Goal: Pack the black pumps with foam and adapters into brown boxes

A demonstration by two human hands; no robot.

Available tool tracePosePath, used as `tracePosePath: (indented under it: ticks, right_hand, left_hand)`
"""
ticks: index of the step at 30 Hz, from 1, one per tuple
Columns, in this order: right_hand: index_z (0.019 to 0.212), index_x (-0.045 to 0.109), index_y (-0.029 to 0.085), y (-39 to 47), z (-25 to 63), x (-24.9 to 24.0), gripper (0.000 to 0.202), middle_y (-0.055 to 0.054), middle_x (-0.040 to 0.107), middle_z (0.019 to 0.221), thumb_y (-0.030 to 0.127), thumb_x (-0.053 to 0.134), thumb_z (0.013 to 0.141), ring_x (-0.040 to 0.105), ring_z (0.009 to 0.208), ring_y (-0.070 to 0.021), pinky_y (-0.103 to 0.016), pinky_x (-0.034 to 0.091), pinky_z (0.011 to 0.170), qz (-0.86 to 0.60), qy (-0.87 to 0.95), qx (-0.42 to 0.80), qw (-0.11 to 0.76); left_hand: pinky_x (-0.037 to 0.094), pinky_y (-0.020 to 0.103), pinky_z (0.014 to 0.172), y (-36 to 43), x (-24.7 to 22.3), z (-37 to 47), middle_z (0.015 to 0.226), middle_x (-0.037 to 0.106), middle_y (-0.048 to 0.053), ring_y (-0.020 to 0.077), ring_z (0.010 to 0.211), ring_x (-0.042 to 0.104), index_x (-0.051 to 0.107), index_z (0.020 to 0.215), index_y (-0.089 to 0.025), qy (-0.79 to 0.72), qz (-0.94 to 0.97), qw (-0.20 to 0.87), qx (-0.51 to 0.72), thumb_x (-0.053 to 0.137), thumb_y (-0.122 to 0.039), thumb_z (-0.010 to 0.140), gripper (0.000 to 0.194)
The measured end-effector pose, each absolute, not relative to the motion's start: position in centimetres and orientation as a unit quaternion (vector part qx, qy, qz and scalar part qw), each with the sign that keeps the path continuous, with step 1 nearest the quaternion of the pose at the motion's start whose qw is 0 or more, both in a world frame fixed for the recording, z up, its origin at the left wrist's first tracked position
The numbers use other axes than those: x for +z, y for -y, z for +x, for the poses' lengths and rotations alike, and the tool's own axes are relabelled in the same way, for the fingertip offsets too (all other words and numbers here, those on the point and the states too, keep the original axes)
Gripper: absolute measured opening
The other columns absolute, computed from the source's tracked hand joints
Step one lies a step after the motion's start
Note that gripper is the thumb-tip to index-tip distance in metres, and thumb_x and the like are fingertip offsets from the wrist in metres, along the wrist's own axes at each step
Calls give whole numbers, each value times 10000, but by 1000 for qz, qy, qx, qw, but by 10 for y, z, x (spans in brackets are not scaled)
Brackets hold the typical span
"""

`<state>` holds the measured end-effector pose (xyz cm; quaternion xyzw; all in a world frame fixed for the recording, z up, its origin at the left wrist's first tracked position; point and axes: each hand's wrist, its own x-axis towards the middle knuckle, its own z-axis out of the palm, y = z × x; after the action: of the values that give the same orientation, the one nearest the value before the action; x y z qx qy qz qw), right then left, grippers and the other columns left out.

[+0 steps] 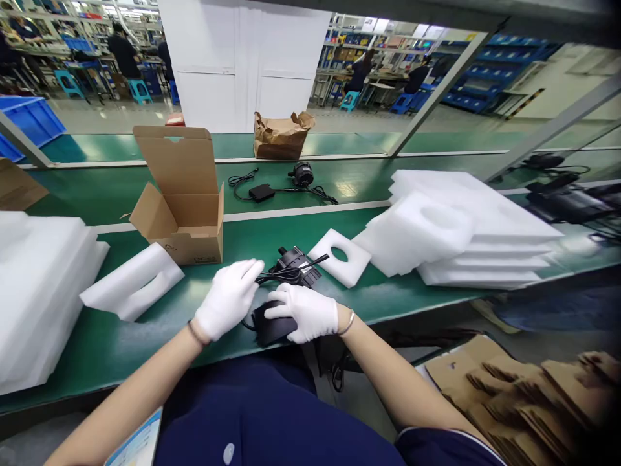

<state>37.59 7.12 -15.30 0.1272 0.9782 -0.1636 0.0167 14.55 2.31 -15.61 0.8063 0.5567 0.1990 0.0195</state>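
My left hand (229, 299), in a white glove, is closed at the near end of a bundle of black cable (282, 274). My gloved right hand (306, 312) grips a flat black box (268, 327) at the front edge of the bench, its fingers over the top. A thin cable runs from that box toward my left hand. Just behind the cable lies a black ribbed pump-like unit (294, 259). Right of it is a white foam pad (340, 257) with a round hole. An open cardboard box (196, 249) stands behind my left hand.
Foam sheets are stacked at left (43, 278) and right (478, 226). A slotted foam piece (133, 282) lies near the carton. Behind are another black unit (303, 173) with cables and a brown paper bag (281, 139). Flattened cardboard (524, 395) sits low at right.
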Motion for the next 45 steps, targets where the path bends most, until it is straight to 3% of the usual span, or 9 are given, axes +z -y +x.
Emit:
tracePosePath:
  ticks: [3,9,13,17,24,28,31,37,45]
  right_hand:
    - [1227,643,263,-74,376,-151,604,-63,564,1251,245,723,628,493,970,-239,-355,466,789,84,-985,-142,47]
    - [1181,640,257,-73,404,-154,541,-62,580,1255,90,623,666,513,1075,-235,-375,475,858,119,-983,-139,11]
    - [1110,661,209,-80,417,-157,337,-103,629,1168,323,691,794,558,1103,-267,-417,488,913,189,-966,-152,-91]
    - [1408,482,131,-91,419,-175,820,-190,580,1279,437,761,699,555,1181,-355,-505,488,970,487,-841,-118,-203]
    - [1335,520,158,-133,409,-200,843,-125,635,1204,524,754,612,636,1018,-296,-474,547,886,584,-621,-354,-385]
    - [1303,524,181,-144,385,-161,767,-87,654,1157,563,710,664,647,900,-244,-358,566,677,452,-546,-544,-449]
    - [1263,570,201,-123,358,-122,815,-63,646,1211,488,852,555,620,1057,-260,-370,544,862,366,-633,-536,-421]
    - [1349,556,193,-130,379,-109,689,-113,638,1289,634,621,824,585,1207,-279,-395,450,1018,451,-795,-375,-156]
    - [1071,658,36,-169,442,-174,528,-250,697,1041,513,472,941,657,1034,-376,-446,467,877,708,-696,-106,51]
  left_hand:
    - [490,398,940,-67,-162,176,1288,626,172,312,1152,612,314,1510,-141,-572,804,130,91,618,-307,853,743]
    - [513,360,781,-27,-192,144,1054,696,132,276,916,694,319,1511,-187,-703,697,128,50,309,-270,1007,511]
    - [522,405,694,14,-198,133,957,700,134,323,828,700,413,1470,-158,-751,646,124,-62,342,-294,995,499]
    - [521,398,685,14,-199,158,932,681,138,298,811,680,437,1454,-129,-720,683,100,-70,351,-248,981,496]
    - [369,587,1057,-16,-224,168,1547,326,266,420,1382,377,516,1355,-92,-705,698,20,125,497,-217,909,463]
    - [243,603,1167,-33,-199,170,1629,102,243,405,1507,132,164,1553,-185,-628,640,191,400,733,-460,777,1000]
    - [404,529,1105,-34,-160,176,1648,147,137,341,1470,299,-95,1545,-383,-463,507,456,566,792,-494,720,1217]
    - [481,464,1081,15,-157,164,1302,663,61,318,1246,588,509,1405,-309,-404,169,642,629,834,-177,619,861]
    - [292,586,1181,63,-188,150,1395,598,20,291,1321,526,445,1451,-389,-232,42,745,624,571,-73,799,735]
